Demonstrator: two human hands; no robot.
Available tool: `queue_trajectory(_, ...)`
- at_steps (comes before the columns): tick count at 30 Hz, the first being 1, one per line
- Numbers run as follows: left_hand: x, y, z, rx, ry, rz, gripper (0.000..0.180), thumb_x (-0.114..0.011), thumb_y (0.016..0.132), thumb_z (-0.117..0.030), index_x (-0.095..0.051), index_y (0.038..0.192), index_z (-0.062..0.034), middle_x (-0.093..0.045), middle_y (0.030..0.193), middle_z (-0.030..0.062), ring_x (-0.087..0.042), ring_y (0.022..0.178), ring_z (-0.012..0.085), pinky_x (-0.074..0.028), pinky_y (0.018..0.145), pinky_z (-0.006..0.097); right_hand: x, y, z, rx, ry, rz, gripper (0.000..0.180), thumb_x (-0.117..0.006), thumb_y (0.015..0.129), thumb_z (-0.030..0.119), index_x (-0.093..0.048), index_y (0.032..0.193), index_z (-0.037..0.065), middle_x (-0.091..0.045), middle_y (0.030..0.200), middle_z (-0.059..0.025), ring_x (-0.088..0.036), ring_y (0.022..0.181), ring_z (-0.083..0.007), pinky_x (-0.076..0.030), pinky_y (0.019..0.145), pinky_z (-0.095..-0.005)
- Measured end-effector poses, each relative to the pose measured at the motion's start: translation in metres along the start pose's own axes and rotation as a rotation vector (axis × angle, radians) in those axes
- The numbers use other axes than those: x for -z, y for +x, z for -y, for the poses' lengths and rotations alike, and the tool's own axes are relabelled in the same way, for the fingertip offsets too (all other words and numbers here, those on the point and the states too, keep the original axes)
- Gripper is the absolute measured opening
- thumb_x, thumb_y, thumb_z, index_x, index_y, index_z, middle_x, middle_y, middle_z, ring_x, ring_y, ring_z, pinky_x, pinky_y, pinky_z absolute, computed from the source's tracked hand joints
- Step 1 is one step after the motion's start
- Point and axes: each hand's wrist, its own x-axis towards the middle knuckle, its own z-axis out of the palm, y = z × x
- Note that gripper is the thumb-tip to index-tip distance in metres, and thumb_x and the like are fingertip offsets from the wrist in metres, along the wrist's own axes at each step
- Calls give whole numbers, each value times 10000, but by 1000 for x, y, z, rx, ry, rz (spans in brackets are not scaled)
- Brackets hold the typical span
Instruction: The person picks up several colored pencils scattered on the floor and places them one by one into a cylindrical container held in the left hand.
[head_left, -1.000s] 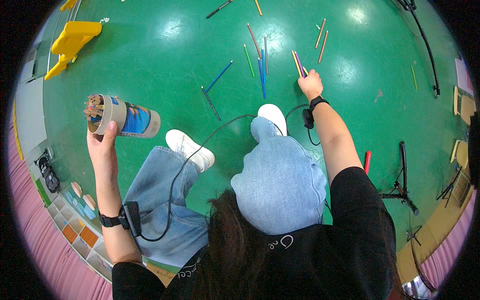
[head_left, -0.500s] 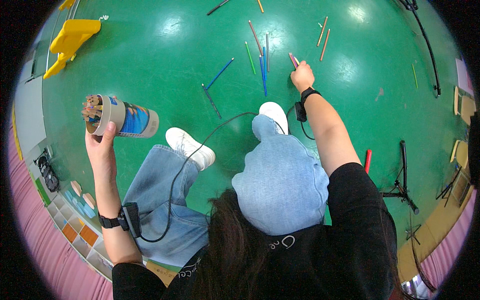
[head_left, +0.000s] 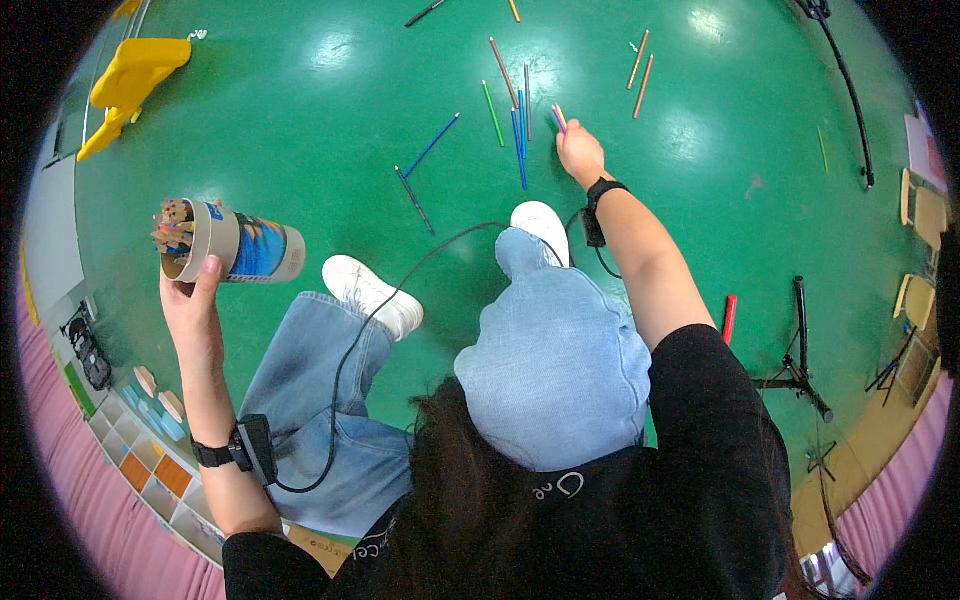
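My left hand (head_left: 193, 300) is closed around a cylindrical pencil tub (head_left: 262, 246) with a blue picture on its side. The tub lies tilted on its side in the air, its mouth to the left, packed with colored pencils (head_left: 174, 228). At the right, my right hand (head_left: 580, 152) pinches a few colored pencils (head_left: 559, 117), one purplish and one pale; their exact number is hard to tell. Just left of that hand lie blue pencils (head_left: 519, 146), a grey pencil (head_left: 528, 102), a brown pencil (head_left: 503, 72) and a green pencil (head_left: 493, 113) on the green floor.
More pencils lie about: a blue one (head_left: 432, 145), a dark one (head_left: 413, 199) and two brownish ones (head_left: 643, 86). A black cable (head_left: 352, 372) crosses my legs. Black stands (head_left: 798, 370) and a red object (head_left: 729, 320) are at right; yellow furniture (head_left: 135, 80) is far left.
My right hand has shifted left with the pencils in it, closer to the blue and grey ones. My left hand still holds the tub; the whole view has slid slightly.
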Motion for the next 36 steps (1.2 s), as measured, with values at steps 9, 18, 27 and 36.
queue_trajectory(9,-4,1,-1,-3,27,16,609,-707,807,-255,-427,1278,10,-541,1204,115,-502,1110,203,-369,969,347,-14,38,47,-76,355,-151,269,-530,871,247,-566,932,-13,-627,907,-254,-598,880,-420,-470,786,-494)
queue_trajectory(18,3,-1,2,8,13,1,630,-706,808,-243,-409,1296,21,-517,1254,138,-486,1150,224,-342,1003,365,-1,32,63,-201,228,67,333,-600,764,233,-626,966,-31,-628,988,-260,-612,945,-388,-491,848,-440)
queue_trajectory(27,7,-1,4,7,6,18,624,-709,805,-236,-417,1292,21,-519,1264,142,-486,1157,220,-341,1009,362,3,12,67,-176,178,-12,515,-596,768,397,-516,1061,-19,-598,1064,-223,-613,951,-362,-501,818,-442)
queue_trajectory(36,17,-1,10,-16,89,64,628,-642,857,-264,-353,1320,47,-473,1308,200,-473,1202,284,-367,1025,392,-4,10,87,-40,28,-18,522,-724,708,283,-473,1066,-2,-528,1097,-215,-624,909,-344,-533,739,-421)
